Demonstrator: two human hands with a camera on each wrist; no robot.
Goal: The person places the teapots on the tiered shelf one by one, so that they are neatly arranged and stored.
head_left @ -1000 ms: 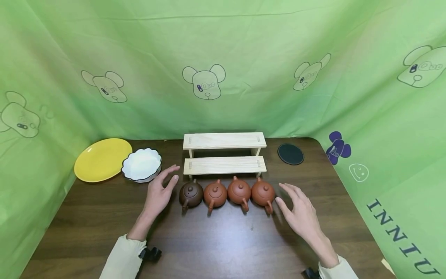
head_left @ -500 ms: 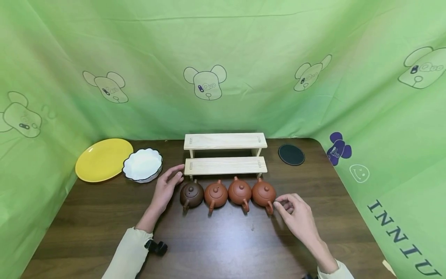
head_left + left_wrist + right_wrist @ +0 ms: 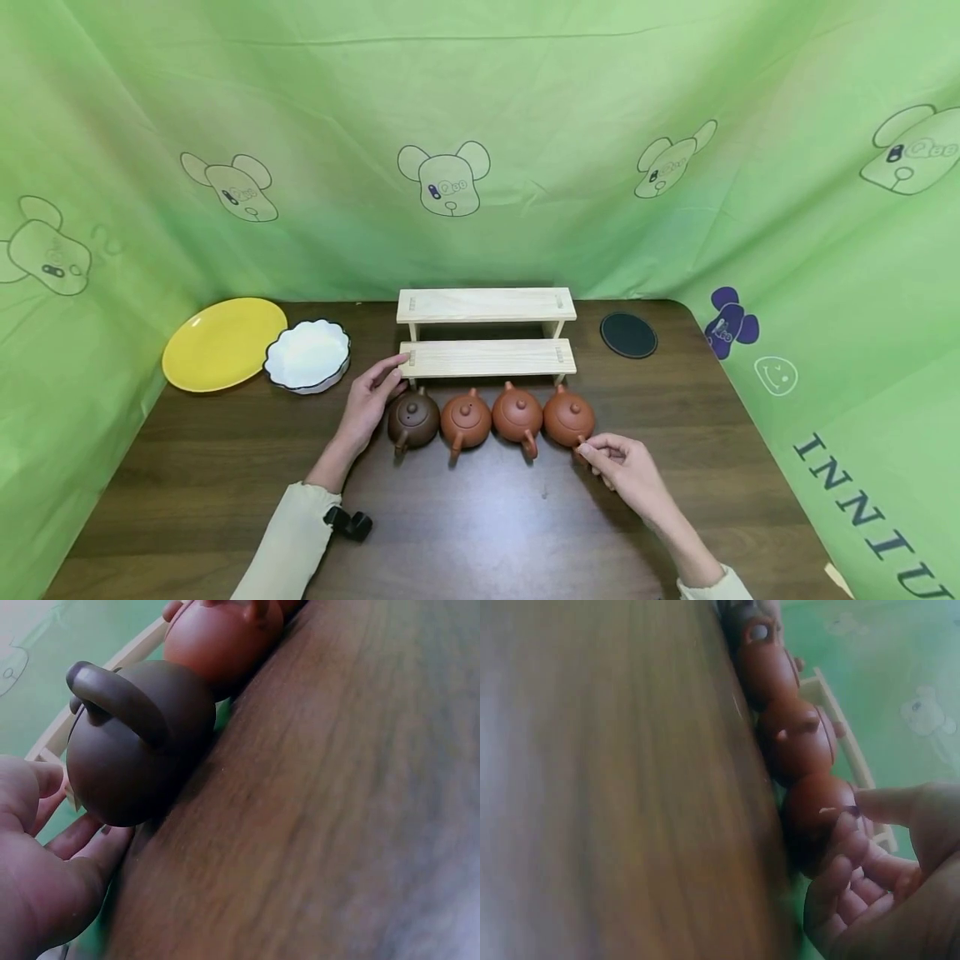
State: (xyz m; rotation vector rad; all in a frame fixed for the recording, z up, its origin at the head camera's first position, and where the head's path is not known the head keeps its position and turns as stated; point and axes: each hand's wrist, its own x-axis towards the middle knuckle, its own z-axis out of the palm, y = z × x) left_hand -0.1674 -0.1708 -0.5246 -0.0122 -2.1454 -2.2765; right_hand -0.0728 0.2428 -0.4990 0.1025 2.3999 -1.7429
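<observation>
Four-legged naming aside, a row of small clay teapots stands before a two-tier wooden stand (image 3: 487,358). My right hand (image 3: 626,475) pinches the handle of the rightmost reddish-brown teapot (image 3: 568,417); in the right wrist view, thumb and fingers meet at that handle, hiding part of it. My left hand (image 3: 367,404) touches the left end of the stand's lower shelf with its fingertips, fingers loosely bent. Close beside it sits the dark brown teapot (image 3: 142,742), its looped handle towards me. Two more reddish-brown teapots, the inner left one (image 3: 465,421) and inner right one (image 3: 517,414), stand between.
A yellow plate (image 3: 217,346) lies at the back left, with a white scalloped bowl (image 3: 307,354) overlapping its right side. A round black coaster (image 3: 628,335) lies at the back right. Green printed cloth (image 3: 525,225) surrounds the wooden table (image 3: 465,550).
My left hand has moved right to the stand's lower shelf. My right hand has come down and left, its fingers closing on the rightmost teapot's handle. The teapots stay in place.
</observation>
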